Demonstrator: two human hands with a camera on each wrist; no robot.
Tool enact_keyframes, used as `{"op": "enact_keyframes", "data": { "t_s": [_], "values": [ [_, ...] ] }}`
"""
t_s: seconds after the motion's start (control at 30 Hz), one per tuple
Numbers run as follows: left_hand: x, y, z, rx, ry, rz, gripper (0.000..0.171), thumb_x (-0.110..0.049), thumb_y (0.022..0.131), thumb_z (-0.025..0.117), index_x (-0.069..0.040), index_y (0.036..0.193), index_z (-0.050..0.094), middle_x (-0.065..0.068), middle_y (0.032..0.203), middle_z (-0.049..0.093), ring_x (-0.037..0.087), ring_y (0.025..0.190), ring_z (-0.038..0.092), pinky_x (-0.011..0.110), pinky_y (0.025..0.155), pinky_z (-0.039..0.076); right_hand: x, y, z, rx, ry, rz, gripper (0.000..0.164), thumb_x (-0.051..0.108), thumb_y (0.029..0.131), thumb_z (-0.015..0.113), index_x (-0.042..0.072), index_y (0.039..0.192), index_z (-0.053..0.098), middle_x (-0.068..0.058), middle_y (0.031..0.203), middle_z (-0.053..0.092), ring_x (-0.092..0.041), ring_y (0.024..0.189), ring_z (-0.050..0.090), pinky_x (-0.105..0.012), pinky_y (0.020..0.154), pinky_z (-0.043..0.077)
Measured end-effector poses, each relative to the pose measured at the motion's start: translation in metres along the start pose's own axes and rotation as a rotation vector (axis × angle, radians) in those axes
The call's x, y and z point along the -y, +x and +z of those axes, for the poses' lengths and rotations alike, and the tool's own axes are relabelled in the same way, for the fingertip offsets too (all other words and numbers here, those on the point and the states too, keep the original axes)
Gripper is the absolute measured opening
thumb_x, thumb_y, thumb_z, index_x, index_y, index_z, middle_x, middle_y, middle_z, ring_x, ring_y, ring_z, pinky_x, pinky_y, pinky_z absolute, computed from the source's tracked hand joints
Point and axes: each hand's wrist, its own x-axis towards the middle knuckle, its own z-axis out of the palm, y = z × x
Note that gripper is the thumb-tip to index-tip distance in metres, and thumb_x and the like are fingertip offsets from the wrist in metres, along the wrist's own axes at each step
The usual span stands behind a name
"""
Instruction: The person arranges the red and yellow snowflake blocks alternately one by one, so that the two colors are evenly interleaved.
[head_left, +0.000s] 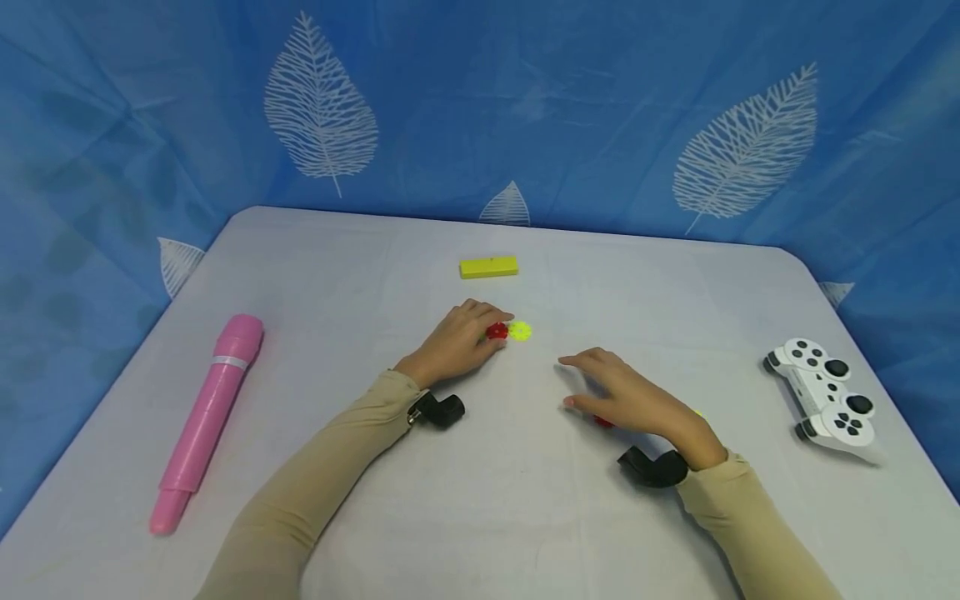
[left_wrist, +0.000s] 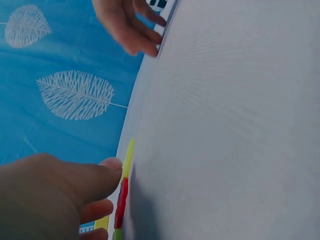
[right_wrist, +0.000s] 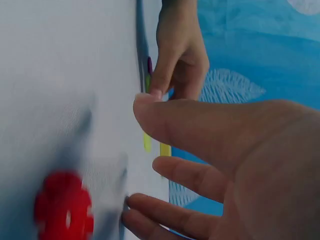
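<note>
My left hand (head_left: 465, 337) holds a short row of joined notched plastic discs between thumb and fingers. In it, a red disc (head_left: 497, 331) sits between the fingertips, with a yellow disc (head_left: 521, 331) sticking out to the right. The left wrist view shows the row edge-on, with a green disc (left_wrist: 118, 234) below the red one. To the right, my right hand (head_left: 630, 396) hovers with fingers spread and nothing in its grasp. Under it lies a loose red disc (right_wrist: 64, 207), mostly hidden from the head view. A bit of yellow (head_left: 699, 413) peeks out behind that wrist.
A flat yellow bar (head_left: 489, 267) lies beyond the left hand. At the left is a long pink microphone-shaped tube (head_left: 206, 425); a white game controller (head_left: 825, 392) sits at the right. The white table (head_left: 495, 533) ends at a blue leaf-print curtain (head_left: 562, 100).
</note>
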Motion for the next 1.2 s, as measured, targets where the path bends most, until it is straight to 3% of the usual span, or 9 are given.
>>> {"op": "enact_keyframes", "data": {
  "t_s": [0.37, 0.77, 1.0, 1.2],
  "values": [
    [-0.007, 0.012, -0.001, 0.079, 0.000, 0.018, 0.039, -0.029, 0.089, 0.056, -0.016, 0.126, 0.054, 0.003, 0.128, 0.053, 0.020, 0.116, 0.047, 0.037, 0.096, 0.039, -0.025, -0.033, -0.014, -0.024, 0.048, 0.009, 0.050, 0.027, 0.084, 0.063, 0.008, 0.129, 0.048, -0.009, 0.120, 0.054, -0.026, 0.112, 0.051, -0.049, 0.092, 0.040],
    [-0.011, 0.018, 0.004, 0.072, 0.099, 0.053, 0.031, -0.026, 0.089, 0.056, -0.018, 0.119, 0.060, 0.000, 0.114, 0.061, 0.019, 0.105, 0.051, 0.034, 0.085, 0.042, -0.020, -0.046, -0.010, -0.047, -0.018, 0.042, 0.051, 0.027, 0.081, 0.066, 0.009, 0.127, 0.051, -0.009, 0.120, 0.053, -0.026, 0.111, 0.049, -0.049, 0.093, 0.040],
    [-0.013, 0.019, 0.005, 0.053, 0.101, 0.082, 0.026, -0.021, 0.089, 0.058, -0.020, 0.114, 0.064, -0.001, 0.111, 0.063, 0.019, 0.104, 0.052, 0.034, 0.083, 0.043, -0.014, -0.049, -0.002, -0.071, -0.034, 0.038, 0.049, 0.032, 0.077, 0.070, 0.014, 0.120, 0.055, 0.002, 0.101, 0.054, -0.011, 0.089, 0.049, -0.027, 0.074, 0.044],
    [-0.014, 0.020, 0.007, 0.020, 0.103, 0.110, 0.024, -0.019, 0.088, 0.058, -0.021, 0.111, 0.066, -0.002, 0.108, 0.064, 0.018, 0.102, 0.053, 0.033, 0.082, 0.044, -0.013, -0.049, 0.005, -0.087, -0.025, 0.050, 0.044, 0.030, 0.077, 0.071, 0.014, 0.114, 0.056, 0.003, 0.090, 0.049, -0.007, 0.079, 0.044, -0.020, 0.065, 0.039]
  ]
}}
